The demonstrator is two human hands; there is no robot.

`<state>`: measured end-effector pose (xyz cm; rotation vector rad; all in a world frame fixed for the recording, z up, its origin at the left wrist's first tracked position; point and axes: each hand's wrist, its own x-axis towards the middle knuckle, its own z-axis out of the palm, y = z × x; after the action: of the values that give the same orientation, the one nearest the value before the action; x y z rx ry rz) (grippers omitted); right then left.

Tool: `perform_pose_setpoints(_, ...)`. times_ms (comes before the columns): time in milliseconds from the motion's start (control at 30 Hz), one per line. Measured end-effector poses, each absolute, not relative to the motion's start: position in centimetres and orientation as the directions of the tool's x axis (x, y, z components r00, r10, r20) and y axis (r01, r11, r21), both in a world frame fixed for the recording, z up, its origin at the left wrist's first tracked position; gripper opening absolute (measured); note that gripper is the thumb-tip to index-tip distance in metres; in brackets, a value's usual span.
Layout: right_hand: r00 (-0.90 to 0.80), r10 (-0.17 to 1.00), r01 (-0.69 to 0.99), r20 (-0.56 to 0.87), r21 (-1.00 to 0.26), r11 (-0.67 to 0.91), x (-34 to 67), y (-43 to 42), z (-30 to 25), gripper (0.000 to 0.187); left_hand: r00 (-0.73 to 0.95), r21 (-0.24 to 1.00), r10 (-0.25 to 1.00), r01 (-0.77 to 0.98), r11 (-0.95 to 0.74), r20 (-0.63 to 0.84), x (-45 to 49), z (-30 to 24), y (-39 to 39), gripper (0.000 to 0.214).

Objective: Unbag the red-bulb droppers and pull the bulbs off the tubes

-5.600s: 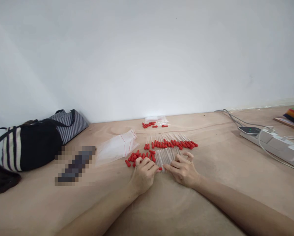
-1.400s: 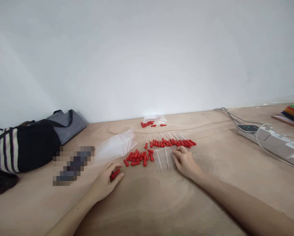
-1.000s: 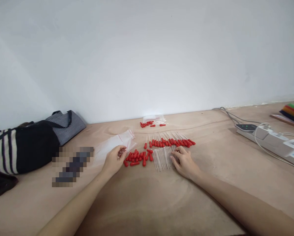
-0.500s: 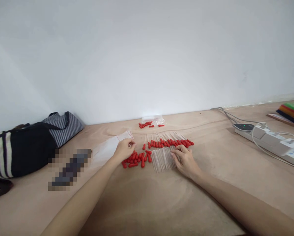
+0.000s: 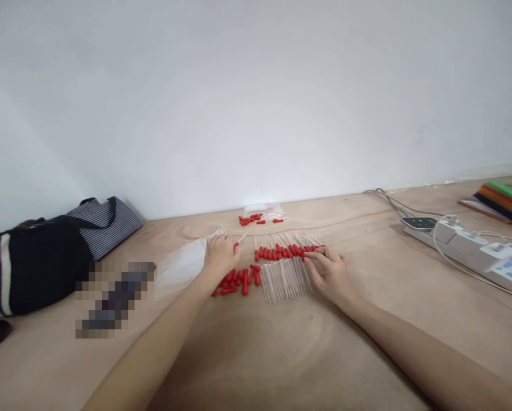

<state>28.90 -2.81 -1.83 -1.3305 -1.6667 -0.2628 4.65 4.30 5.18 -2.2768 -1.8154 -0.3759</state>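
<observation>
My left hand [image 5: 220, 255] is closed around a dropper with a red bulb [image 5: 237, 245]; its thin pale tube points up and right. Below that hand lies a pile of loose red rubber bulbs [image 5: 244, 285]. A row of assembled droppers [image 5: 277, 251] lies to the right, red bulbs toward me and tubes pointing away. Just nearer than this row, several clear thin tubes [image 5: 282, 281] lie side by side. My right hand [image 5: 330, 271] rests at the right end of both rows, thumb and fingertips brought close together at the red bulbs. What they pinch, if anything, is too small to make out.
White plastic bags [image 5: 181, 264] lie left of my left hand. Farther back sits a clear bag [image 5: 264, 210] with more red bulbs. A dark striped bag [image 5: 45, 262] and a blurred-out object [image 5: 116, 297] are at left, a power strip [image 5: 474, 248] and colourful stack [image 5: 506, 200] at right.
My left hand has moved forward and now holds a dropper; the leftmost one is gone from the row. My right hand has shifted from the clear tubes up to the red bulbs.
</observation>
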Motion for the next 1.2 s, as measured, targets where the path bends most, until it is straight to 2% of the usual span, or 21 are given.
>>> perform_pose_setpoints(100,-0.041,0.578,0.887,0.815,-0.236,0.396,28.0,-3.4,-1.5,0.021,0.449,-0.087,0.670,0.861,-0.501,0.591,3.9,4.4,1.3,0.014)
perform_pose_setpoints(167,-0.151,0.541,0.885,0.827,-0.131,0.448,27.2,-3.9,-1.4,0.027,0.513,-0.071,0.559,0.775,-0.628,0.652,4.1,3.2,-0.6,0.015)
perform_pose_setpoints(233,-0.274,0.500,0.854,0.822,-0.032,0.520,26.3,-4.2,-1.5,0.030,0.549,-0.044,0.500,0.701,-0.712,0.670,4.6,1.9,-2.0,0.012)
perform_pose_setpoints(367,-0.421,0.448,0.783,0.789,0.067,0.618,25.1,-4.3,-2.1,0.021,0.598,-0.030,0.442,0.616,-0.787,0.669,5.5,0.2,-3.2,0.008)
perform_pose_setpoints(567,-0.474,0.446,0.775,0.759,0.119,0.621,25.0,-3.8,-2.7,0.021,0.602,0.008,0.456,0.598,-0.801,0.655,6.1,-0.4,-3.2,0.012)
perform_pose_setpoints(733,-0.492,0.388,0.762,0.780,0.170,0.625,25.0,-4.0,-2.5,0.020,0.610,-0.010,0.449,0.600,-0.800,0.653,6.4,-0.8,-3.1,0.019)
perform_pose_setpoints(1033,-0.477,0.387,0.752,0.789,0.139,0.645,25.8,-4.6,-2.3,0.022,0.640,-0.079,0.377,0.566,-0.821,0.669,5.6,-1.0,-3.5,0.023)
perform_pose_setpoints(1133,-0.386,0.451,0.800,0.805,0.048,0.598,27.1,-4.6,-2.3,0.019,0.592,-0.040,0.384,0.577,-0.816,0.708,4.4,-0.8,-3.3,0.018)
perform_pose_setpoints(1200,-0.314,0.527,0.820,0.790,-0.053,0.569,27.8,-4.3,-2.4,0.020,0.536,0.048,0.433,0.587,-0.808,0.725,3.5,-0.3,-3.0,0.014)
